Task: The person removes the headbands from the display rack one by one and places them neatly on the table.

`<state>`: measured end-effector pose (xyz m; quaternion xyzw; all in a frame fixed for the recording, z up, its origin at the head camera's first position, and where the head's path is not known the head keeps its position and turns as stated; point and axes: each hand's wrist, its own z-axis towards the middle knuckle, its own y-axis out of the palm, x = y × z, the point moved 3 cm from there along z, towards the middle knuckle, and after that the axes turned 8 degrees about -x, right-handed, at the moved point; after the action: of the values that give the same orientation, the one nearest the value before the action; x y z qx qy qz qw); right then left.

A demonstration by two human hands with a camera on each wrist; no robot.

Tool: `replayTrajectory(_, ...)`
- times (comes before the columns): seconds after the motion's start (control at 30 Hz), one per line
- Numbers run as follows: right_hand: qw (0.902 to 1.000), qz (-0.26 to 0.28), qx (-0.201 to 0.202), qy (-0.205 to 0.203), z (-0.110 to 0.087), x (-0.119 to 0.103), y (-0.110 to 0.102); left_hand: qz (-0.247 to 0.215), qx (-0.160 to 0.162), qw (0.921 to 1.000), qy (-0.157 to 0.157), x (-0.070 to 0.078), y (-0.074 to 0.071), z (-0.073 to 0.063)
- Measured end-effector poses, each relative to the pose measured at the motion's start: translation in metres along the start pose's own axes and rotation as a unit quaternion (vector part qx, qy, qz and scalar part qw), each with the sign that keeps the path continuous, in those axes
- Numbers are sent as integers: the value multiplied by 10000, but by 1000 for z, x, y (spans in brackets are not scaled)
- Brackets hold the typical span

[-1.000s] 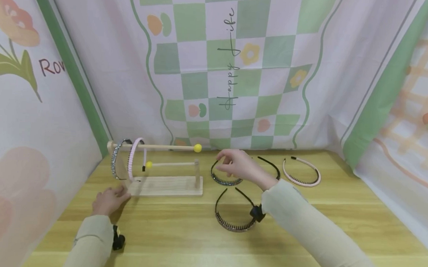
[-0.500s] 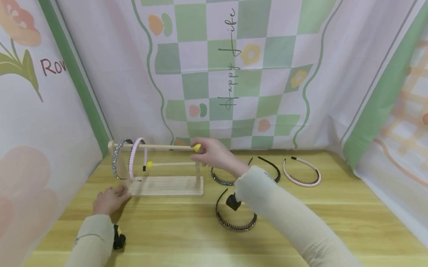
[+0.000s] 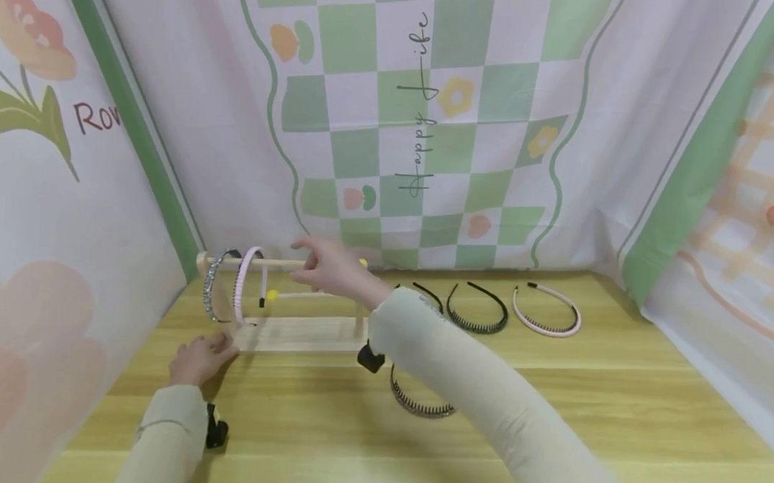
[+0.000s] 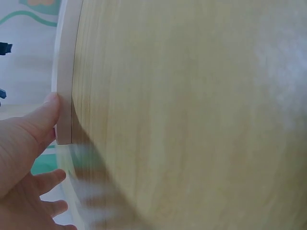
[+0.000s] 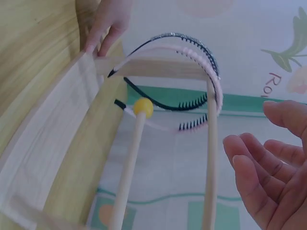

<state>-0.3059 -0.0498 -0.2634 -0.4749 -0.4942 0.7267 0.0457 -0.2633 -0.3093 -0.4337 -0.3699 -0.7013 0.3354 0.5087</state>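
A wooden headband stand [image 3: 292, 332] has two rods, each tipped with a yellow ball. Around the upper rod [image 3: 281, 265] hang a silver glittery headband [image 3: 209, 291] and, to its right, a pale pink headband [image 3: 238, 289]. My left hand [image 3: 199, 359] holds the left end of the stand's base; in the left wrist view its thumb [image 4: 45, 112] lies against the base edge. Beside the upper rod is my right hand [image 3: 334, 268], its fingers loosely bent. The right wrist view shows that hand [image 5: 271, 175] apart from the rod, nothing in its grasp.
On the wooden table [image 3: 613, 403] lie a black toothed headband [image 3: 477, 327] and a pink one [image 3: 576, 322] at the back right. A dark glittery headband [image 3: 421, 410] lies in front, partly behind my right sleeve. Another [image 3: 429, 292] is mostly hidden by that arm.
My right hand has moved left from above the table headbands, past the upper rod's yellow ball, to beside the rod's middle. My left hand stays at the base.
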Motion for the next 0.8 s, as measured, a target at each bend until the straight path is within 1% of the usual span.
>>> replayTrajectory(0.2, 9999, 124, -3, 9, 17, -12, 16, -4, -37, 10000, -54, 0, 1, -1)
replayTrajectory(0.33, 9995, 294, -14, -87, 24, -18, 24, 0, -16, 10000, -44, 1, 2, -2)
replayTrajectory(0.43, 9981, 594, -38, -176, 29, -19, 30, -11, -10, 10000, -25, 1, 2, -3)
replayTrajectory(0.57, 9954, 946, -55, -146, 34, -18, 38, 4, -22, 10000, -68, 1, 1, -2)
replayTrajectory(0.7, 9939, 1104, -39, -64, 37, -17, 44, 52, -14, 9999, -124, 2, 0, -2)
replayTrajectory(0.8, 9921, 1257, -22, 4, 39, -16, 48, 80, 25, 9999, -102, 4, -2, -4)
